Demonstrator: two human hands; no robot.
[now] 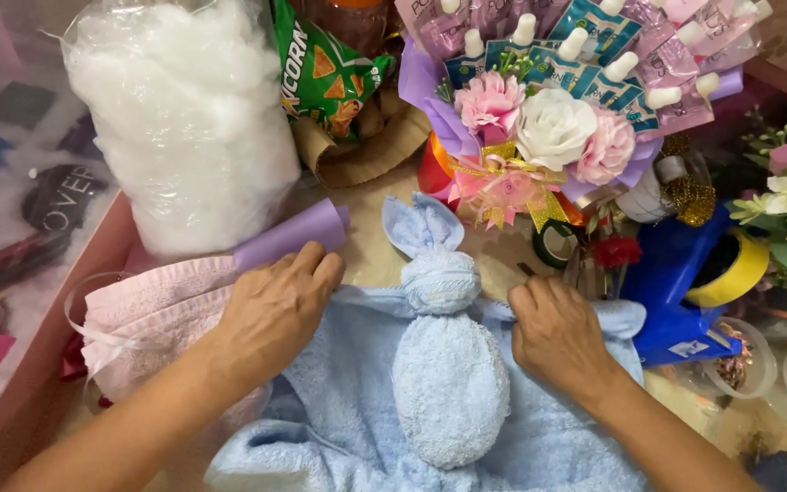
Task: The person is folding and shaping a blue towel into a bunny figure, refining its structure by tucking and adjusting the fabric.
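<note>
Blue towel bunny (pixel 448 364) lies centre of the desk (pixel 371 251): ears, tied head and stuffed body already formed, the flat towel under it still loose. Left hand (pixel 270 314) presses the towel's left edge, fingers together and curled; right hand (pixel 557 333) pinches the right edge. Pink towel (pixel 152 319) waits left, flower bouquet (pixel 553 123) behind.
</note>
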